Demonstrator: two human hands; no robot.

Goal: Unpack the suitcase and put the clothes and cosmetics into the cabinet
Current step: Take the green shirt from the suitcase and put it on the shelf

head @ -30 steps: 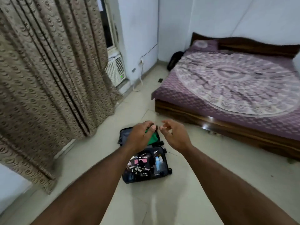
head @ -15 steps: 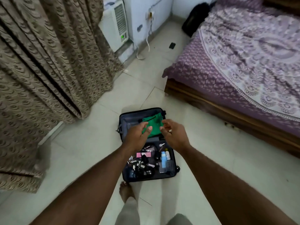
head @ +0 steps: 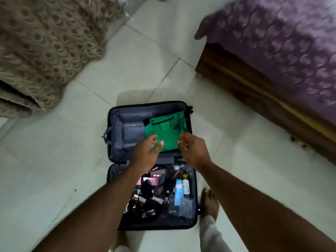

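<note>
Suitcase (head: 112, 135) lies open on floor (head: 54, 170), curtain (head: 45, 42) behind-left, bed (head: 272, 60) right.

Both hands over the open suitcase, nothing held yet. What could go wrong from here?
1. The green folded garment lies under dark straps; lifting it may snag.
2. Small loose cosmetics crowd the near half of the dark open suitcase; a forearm could scatter them.
3. A bare foot is beside the case: trip risk.
Left hand and right hand grip nothing yet.

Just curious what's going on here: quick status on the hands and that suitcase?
Left hand and right hand open, empty, above green garment. Suitcase open on floor, cosmetics unpacked in near half. Nothing blocking.
</note>
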